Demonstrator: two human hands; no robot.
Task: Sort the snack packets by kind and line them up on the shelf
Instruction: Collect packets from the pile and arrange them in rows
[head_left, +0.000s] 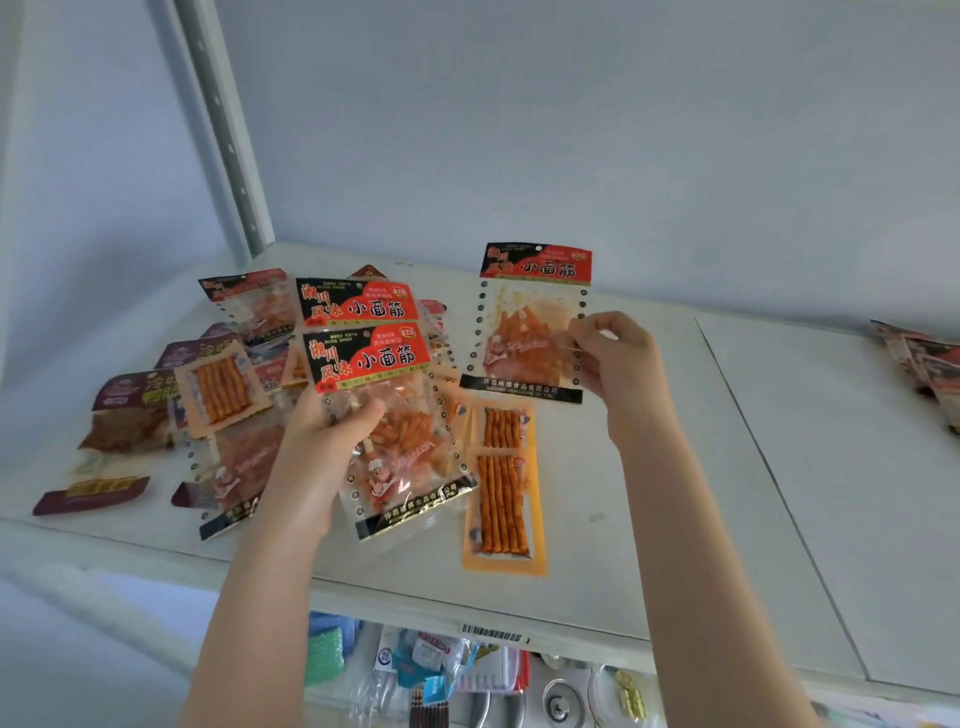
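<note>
Far left: a slotted upright post (223, 130) is seen rising from the back corner of the white shelf (675, 493).

Left part of shelf: a loose heap of mixed snack packets is recorded. Maroon packets (124, 415) are found at its outer edge. An orange-bordered stick packet (221, 392) is laid on top, and a clear packet (239, 462) is partly buried beneath.

Centre-left: two red-topped packets (374, 374) are held fanned, one overlapping the other, raised over the heap's right side. They are gripped by the left hand (322, 441), with fingers curled behind and thumb pressed across the front.

Centre: two orange stick packets (501, 493) are laid flat on the shelf, one partly over the other, just beside the held pair.

Centre-right: a single red-topped packet (530, 322) is held upright above the shelf. It is pinched at its right edge between thumb and fingertips of the right hand (618, 358).

Far right: further packets (924, 364) are cut off by the frame edge, well apart from the rest; their kind cannot be told.

Below: a barcode label (491, 634) is noted on the shelf's front edge, with assorted goods (431, 670) underneath.
</note>
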